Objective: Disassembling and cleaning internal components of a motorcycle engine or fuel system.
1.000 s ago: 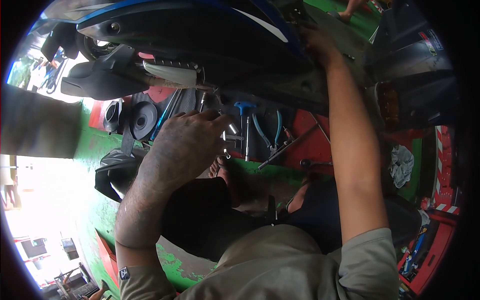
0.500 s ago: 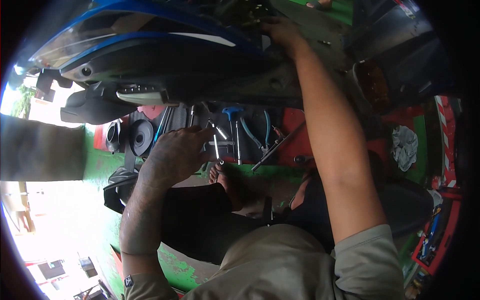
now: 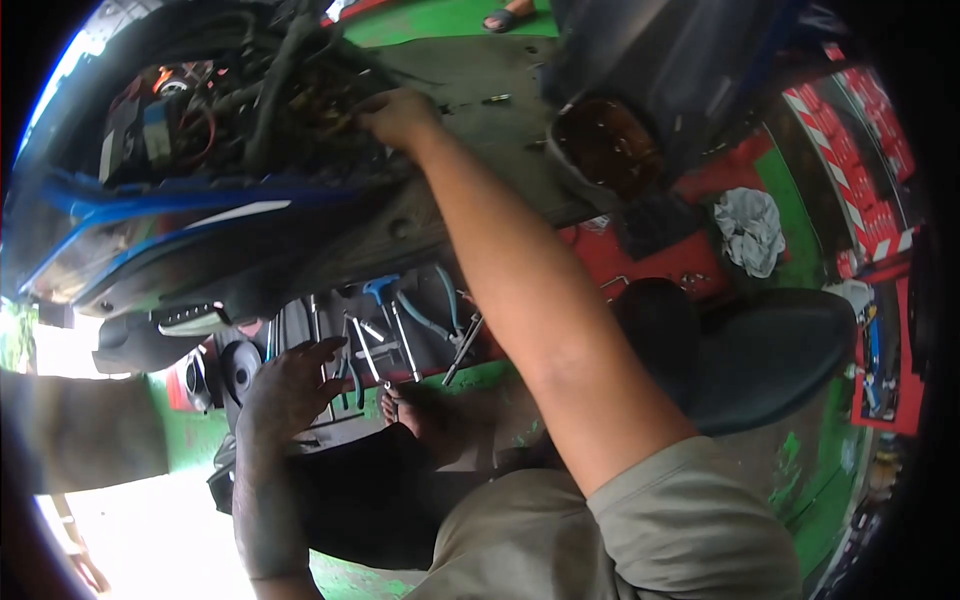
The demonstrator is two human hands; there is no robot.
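A blue and black scooter (image 3: 230, 230) lies across the far side, its body uncovered to show wires and engine parts. My right hand (image 3: 400, 120) reaches to the edge of that opening, fingers curled in at the parts; what they hold is too small to make out. Over the near left end of the tool mat, my left hand (image 3: 285, 388) is open with its fingers apart, holding nothing visible. Beside it lie a blue T-handle wrench (image 3: 381, 289), a pair of blue-handled pliers (image 3: 425, 318) and several metal tools. A black round part (image 3: 240, 370) is left of them.
An open brown-lined compartment (image 3: 607, 142) sits at the far right. Crumpled white plastic (image 3: 750, 232) lies on the green floor. A dark padded seat (image 3: 770, 365) is to my right, near a red tool tray (image 3: 888, 350). My foot (image 3: 420, 415) is close to the tools.
The view has swung right and forward, bringing the scooter's open engine area into sight. My left hand has drawn back from the metal tools, and its fingers have spread. My right hand stays at the scooter.
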